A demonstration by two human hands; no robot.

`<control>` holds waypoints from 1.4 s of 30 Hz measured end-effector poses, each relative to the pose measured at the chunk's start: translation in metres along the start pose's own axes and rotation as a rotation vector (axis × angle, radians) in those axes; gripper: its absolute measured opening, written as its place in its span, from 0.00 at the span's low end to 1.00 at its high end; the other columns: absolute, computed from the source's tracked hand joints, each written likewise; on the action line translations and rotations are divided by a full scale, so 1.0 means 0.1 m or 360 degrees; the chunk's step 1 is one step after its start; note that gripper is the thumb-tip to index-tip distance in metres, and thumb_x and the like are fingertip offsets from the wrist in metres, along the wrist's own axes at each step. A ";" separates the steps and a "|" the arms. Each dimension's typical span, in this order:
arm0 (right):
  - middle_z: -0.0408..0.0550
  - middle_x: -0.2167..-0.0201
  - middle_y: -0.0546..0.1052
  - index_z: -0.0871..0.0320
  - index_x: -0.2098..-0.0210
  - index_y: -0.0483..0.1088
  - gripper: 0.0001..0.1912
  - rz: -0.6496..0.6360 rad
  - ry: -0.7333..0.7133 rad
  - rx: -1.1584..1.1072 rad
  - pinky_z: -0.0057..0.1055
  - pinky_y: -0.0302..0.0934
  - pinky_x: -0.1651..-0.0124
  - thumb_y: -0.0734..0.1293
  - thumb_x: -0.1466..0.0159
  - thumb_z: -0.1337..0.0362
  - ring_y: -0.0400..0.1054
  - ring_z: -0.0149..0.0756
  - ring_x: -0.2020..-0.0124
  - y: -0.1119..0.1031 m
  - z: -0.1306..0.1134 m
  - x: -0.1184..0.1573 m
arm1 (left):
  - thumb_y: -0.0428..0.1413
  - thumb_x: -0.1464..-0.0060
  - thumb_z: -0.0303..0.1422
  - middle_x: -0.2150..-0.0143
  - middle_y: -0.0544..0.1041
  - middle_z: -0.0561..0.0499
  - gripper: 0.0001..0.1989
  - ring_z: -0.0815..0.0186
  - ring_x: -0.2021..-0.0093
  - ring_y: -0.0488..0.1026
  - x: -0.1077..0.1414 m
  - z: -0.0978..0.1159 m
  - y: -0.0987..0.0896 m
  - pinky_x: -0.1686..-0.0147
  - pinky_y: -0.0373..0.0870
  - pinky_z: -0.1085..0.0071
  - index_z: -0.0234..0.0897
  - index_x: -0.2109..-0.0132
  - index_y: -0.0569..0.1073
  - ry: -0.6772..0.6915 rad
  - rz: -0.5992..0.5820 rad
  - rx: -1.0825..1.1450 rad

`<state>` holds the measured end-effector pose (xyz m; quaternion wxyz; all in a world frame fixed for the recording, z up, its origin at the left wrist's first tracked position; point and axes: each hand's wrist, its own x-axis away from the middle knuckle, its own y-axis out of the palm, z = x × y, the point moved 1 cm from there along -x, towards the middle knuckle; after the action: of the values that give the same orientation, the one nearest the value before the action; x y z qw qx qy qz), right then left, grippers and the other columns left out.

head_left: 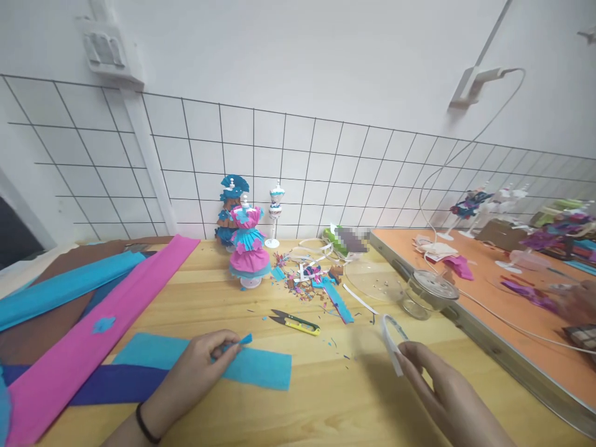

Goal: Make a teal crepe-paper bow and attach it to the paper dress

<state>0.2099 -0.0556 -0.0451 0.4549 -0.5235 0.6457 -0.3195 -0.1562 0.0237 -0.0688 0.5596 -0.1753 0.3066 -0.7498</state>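
Observation:
My left hand (207, 360) pinches a small folded piece of blue crepe paper (246, 340) between thumb and fingers. Below that hand, a flat blue crepe paper strip (263, 367) lies on the wooden table. My right hand (437, 379) grips one end of a curled white strip (390, 335), which looks like tape and stands above the tabletop. Between the hands and farther back are thread snips (295, 323) with yellow-green handles. Behind them stands a small dress form in a pink and blue paper dress (250, 248).
Pink crepe paper (93, 335) and other coloured sheets cover the left side. Paper scraps (307, 282) lie mid-table near a tape roll (431, 288). A bare mini dress form stand (274, 214) is by the wall grid. A metal edge borders the orange table (488, 304) at right.

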 end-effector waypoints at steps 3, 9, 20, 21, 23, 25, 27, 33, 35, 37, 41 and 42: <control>0.46 0.75 0.72 0.55 0.70 0.66 0.14 0.0044 -0.0220 -0.0106 0.26 0.61 0.71 0.54 0.36 0.56 0.67 0.34 0.73 0.02 -0.42 -0.02 | 0.50 0.47 0.41 0.68 0.76 0.48 0.13 0.65 0.66 0.72 -0.01 -0.02 0.02 0.66 0.67 0.73 0.35 0.65 0.72 -0.0124 -0.0022 0.0392; 0.46 0.73 0.73 0.55 0.66 0.66 0.10 -0.0115 -0.0748 -0.0120 0.28 0.59 0.69 0.56 0.35 0.61 0.67 0.34 0.72 0.31 -1.09 -0.19 | 0.56 0.51 0.41 0.70 0.76 0.47 0.14 0.69 0.74 0.69 -0.02 0.01 -0.01 0.71 0.65 0.73 0.32 0.67 0.69 -0.0200 0.0003 0.1002; 0.46 0.73 0.74 0.59 0.72 0.68 0.10 -0.0595 -0.0895 -0.0008 0.26 0.56 0.71 0.60 0.37 0.63 0.69 0.34 0.71 0.54 -1.69 -0.59 | 0.58 0.51 0.38 0.73 0.75 0.48 0.13 0.72 0.76 0.68 0.09 0.10 -0.01 0.73 0.63 0.74 0.31 0.66 0.69 -0.0023 -0.0347 0.1613; 0.46 0.73 0.74 0.59 0.72 0.68 0.10 -0.0611 -0.0880 -0.0037 0.26 0.56 0.71 0.60 0.37 0.63 0.69 0.34 0.71 0.55 -1.69 -0.60 | 0.58 0.51 0.37 0.72 0.75 0.47 0.12 0.72 0.76 0.69 0.09 0.10 -0.01 0.73 0.63 0.74 0.31 0.67 0.68 -0.0022 -0.0357 0.1639; 0.46 0.73 0.74 0.58 0.72 0.69 0.10 -0.0635 -0.0859 -0.0101 0.25 0.57 0.70 0.60 0.37 0.63 0.68 0.33 0.71 0.55 -1.67 -0.62 | 0.59 0.52 0.36 0.70 0.76 0.47 0.12 0.72 0.76 0.69 0.10 0.10 0.00 0.74 0.64 0.74 0.31 0.68 0.67 -0.0031 -0.0351 0.1692; 0.45 0.73 0.73 0.57 0.71 0.69 0.09 -0.0649 -0.0843 -0.0179 0.25 0.57 0.70 0.60 0.37 0.63 0.68 0.33 0.71 0.54 -1.62 -0.62 | 0.60 0.53 0.36 0.72 0.76 0.48 0.13 0.71 0.76 0.70 0.09 0.10 0.01 0.74 0.64 0.74 0.32 0.68 0.66 -0.0050 -0.0327 0.1739; 0.44 0.73 0.73 0.56 0.72 0.69 0.10 -0.0642 -0.0809 -0.0261 0.25 0.57 0.70 0.60 0.37 0.62 0.67 0.32 0.71 0.52 -1.57 -0.63 | 0.61 0.55 0.36 0.73 0.75 0.49 0.13 0.70 0.76 0.71 0.08 0.11 0.01 0.75 0.64 0.74 0.32 0.68 0.66 -0.0069 -0.0303 0.1776; 0.45 0.72 0.74 0.54 0.69 0.71 0.11 -0.0604 -0.0708 -0.0493 0.27 0.58 0.67 0.58 0.36 0.60 0.67 0.33 0.69 0.45 -1.46 -0.63 | 0.61 0.54 0.36 0.68 0.76 0.47 0.12 0.69 0.74 0.73 0.08 0.14 -0.02 0.73 0.65 0.74 0.31 0.69 0.69 -0.0113 -0.0232 0.2008; 0.45 0.72 0.74 0.54 0.68 0.71 0.12 -0.0602 -0.0671 -0.0554 0.27 0.58 0.67 0.58 0.36 0.59 0.68 0.33 0.69 0.47 -1.43 -0.63 | 0.61 0.54 0.34 0.67 0.77 0.48 0.10 0.68 0.73 0.73 0.09 0.14 -0.05 0.72 0.66 0.73 0.32 0.68 0.69 -0.0125 -0.0192 0.2137; 0.44 0.72 0.74 0.54 0.69 0.71 0.13 -0.0599 -0.0637 -0.0599 0.27 0.58 0.67 0.58 0.36 0.59 0.68 0.33 0.69 0.52 -1.41 -0.63 | 0.60 0.53 0.32 0.67 0.77 0.49 0.09 0.68 0.73 0.74 0.09 0.12 -0.08 0.71 0.66 0.72 0.34 0.66 0.69 -0.0136 -0.0136 0.2262; 0.44 0.71 0.75 0.54 0.68 0.72 0.13 -0.0571 -0.0615 -0.0662 0.27 0.59 0.67 0.57 0.36 0.59 0.68 0.32 0.69 0.63 -1.34 -0.63 | 0.60 0.53 0.29 0.68 0.78 0.47 0.08 0.66 0.71 0.74 0.06 0.05 -0.11 0.68 0.67 0.71 0.34 0.65 0.69 -0.0153 -0.0094 0.2357; 0.45 0.71 0.75 0.54 0.67 0.72 0.13 -0.0550 -0.0624 -0.0661 0.27 0.60 0.67 0.57 0.36 0.59 0.68 0.32 0.69 0.66 -1.32 -0.63 | 0.60 0.53 0.29 0.68 0.78 0.46 0.08 0.66 0.70 0.74 0.06 0.04 -0.11 0.68 0.67 0.70 0.34 0.65 0.69 -0.0153 -0.0108 0.2340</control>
<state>0.0651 0.0132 -0.0374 0.3932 -0.7583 0.4989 -0.1467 -0.1632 0.0190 -0.0593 0.5219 0.2030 -0.3055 -0.7701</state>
